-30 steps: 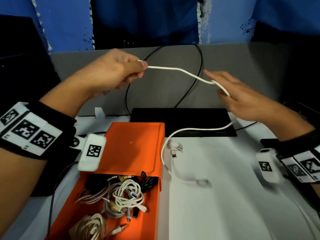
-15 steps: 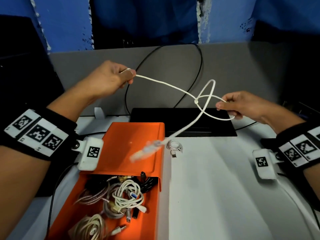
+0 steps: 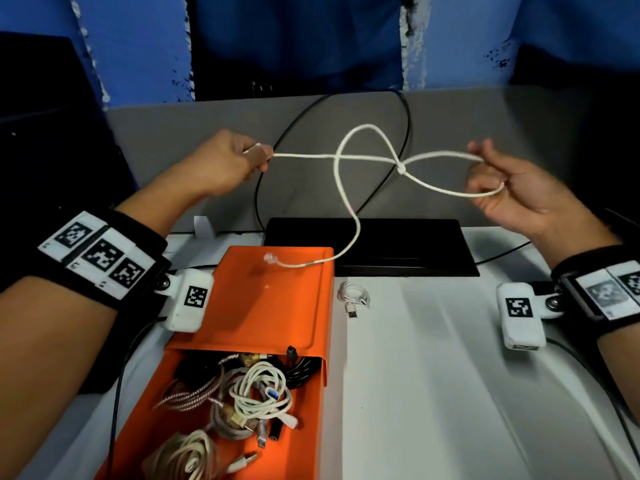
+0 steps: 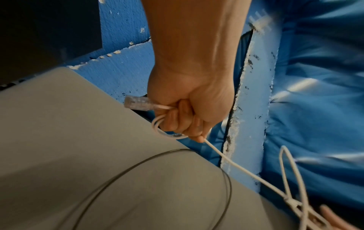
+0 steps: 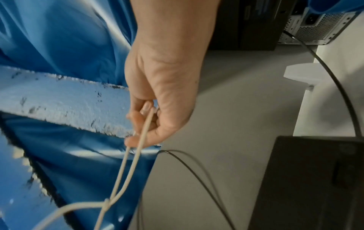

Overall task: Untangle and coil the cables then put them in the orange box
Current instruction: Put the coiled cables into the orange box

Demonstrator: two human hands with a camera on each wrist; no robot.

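Note:
A thin white cable (image 3: 341,178) hangs in the air between my hands, crossed into loops with a small knot (image 3: 401,169). My left hand (image 3: 239,161) grips one end in a fist; its clear plug (image 4: 138,103) sticks out past the curled fingers (image 4: 183,123). My right hand (image 3: 498,183) holds a loop of the same cable (image 5: 138,147), which runs round its curled fingers (image 5: 138,140). The cable's free end with its plug (image 3: 270,259) dangles over the lid of the orange box (image 3: 263,306). The open part of the box holds several coiled cables (image 3: 256,393).
A small coiled white cable (image 3: 353,296) lies on the white table (image 3: 450,393) right of the box. A flat black device (image 3: 370,244) sits behind, and a black cable (image 3: 311,147) loops against the grey partition (image 3: 173,133). Wrist cameras hang below both forearms.
My hands have moved apart, stretching the cable out flatter. The right hand has risen, and the loops have spread wider. The free plug end has swung up over the box lid.

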